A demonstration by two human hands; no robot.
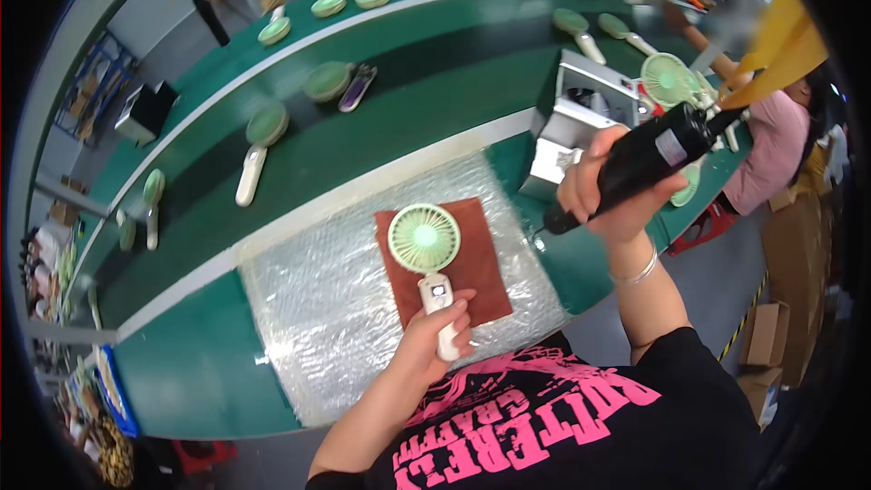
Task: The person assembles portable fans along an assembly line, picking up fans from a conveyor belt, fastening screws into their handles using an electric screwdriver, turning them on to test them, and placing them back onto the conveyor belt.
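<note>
My left hand [438, 331] grips the white handle of a small green handheld fan [425, 240]. The fan's round head lies on a brown mat [481, 265] that sits on a sheet of bubble wrap [327, 308]. My right hand [606, 191] is raised to the right and holds a black electric screwdriver [651, 156], tip pointing down-left, well clear of the fan.
A green conveyor belt [381, 118] runs behind the bench with several more fans on it, such as the fan [259, 145]. A grey metal box [581, 118] stands right of the mat. Another person in pink [771, 150] works at the right; cardboard boxes [767, 336] sit on the floor.
</note>
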